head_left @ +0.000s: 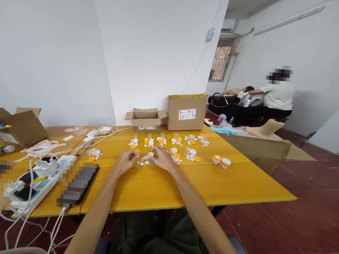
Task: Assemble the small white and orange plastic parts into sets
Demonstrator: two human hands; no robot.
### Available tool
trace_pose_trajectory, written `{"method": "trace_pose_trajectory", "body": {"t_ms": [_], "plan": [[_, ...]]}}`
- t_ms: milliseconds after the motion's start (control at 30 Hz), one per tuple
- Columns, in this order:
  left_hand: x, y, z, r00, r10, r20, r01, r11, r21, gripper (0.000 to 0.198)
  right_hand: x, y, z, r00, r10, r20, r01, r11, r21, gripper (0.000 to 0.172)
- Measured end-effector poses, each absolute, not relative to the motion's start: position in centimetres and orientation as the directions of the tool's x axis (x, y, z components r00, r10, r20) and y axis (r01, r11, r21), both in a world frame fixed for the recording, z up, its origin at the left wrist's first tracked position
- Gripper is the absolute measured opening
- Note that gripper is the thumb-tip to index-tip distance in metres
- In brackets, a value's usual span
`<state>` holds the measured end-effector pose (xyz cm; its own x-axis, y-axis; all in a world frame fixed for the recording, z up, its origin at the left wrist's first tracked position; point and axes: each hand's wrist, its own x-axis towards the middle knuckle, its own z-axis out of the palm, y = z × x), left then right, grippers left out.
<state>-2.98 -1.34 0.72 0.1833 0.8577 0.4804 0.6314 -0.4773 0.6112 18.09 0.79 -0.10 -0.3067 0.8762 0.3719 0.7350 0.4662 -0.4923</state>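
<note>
Right hand (163,159) first. Your fingers (155,151) are bent down onto the desk (242,183), tips right at a little scatter of white pieces (145,160). Touching one or pinching it? The view is too small to tell. Your left hand (125,162) sits just beside, fingers curled inward toward the same scatter, and whether they grip something or are merely cupped I cannot tell either. Your hands come in from either side with the pieces between them, which looks like the way to put each tiny part within reach of both. The scatter lies on the desk straight ahead of you, at the near edge of the layout.

Moving out now. Beyond your knuckles run rows of small groups (162,141), each a few white bits with an orange ring or cap. They are set apart from one another, likely so no group mixes with its neighbour. To your right, two small capped pots (220,161) stand upright side by side, clear of the loose stuff.

Further back, an open cardboard box (146,119) and a taller closed box (186,112) sit by the wall. Off to your left, a power strip (34,187) with white cables and a dark phone (79,183) lie well apart from the parts. Far across the room, another person (277,98) sits at a separate spot.
</note>
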Motion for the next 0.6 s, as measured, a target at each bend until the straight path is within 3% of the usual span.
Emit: {"method": "trace_pose_trajectory", "body": {"t_ms": [167,267,467,600], "plan": [[-3.1,-1.6,1.5,-0.027,0.743,0.669,0.665,-0.486,0.567,0.015,15.8,0.5,-1.5,-0.385,0.845,0.371,0.723,0.526,-0.448,0.053],[-3.1,-1.9,1.8,-0.115,0.659,0.743,0.676,-0.496,0.545,0.014,14.5,0.4,-1.9,-0.407,0.847,0.341,0.736,0.526,-0.427,0.064],[-3.0,-2.2,2.0,-0.196,0.523,0.829,0.697,-0.521,0.493,0.016,13.1,0.9,-1.9,-0.473,0.822,0.318,0.729,0.567,-0.383,0.074],[-3.1,-2.2,2.0,-0.237,0.458,0.857,0.693,-0.538,0.479,0.017,12.7,0.9,-1.4,-0.530,0.789,0.311,0.695,0.614,-0.374,0.068]]}}
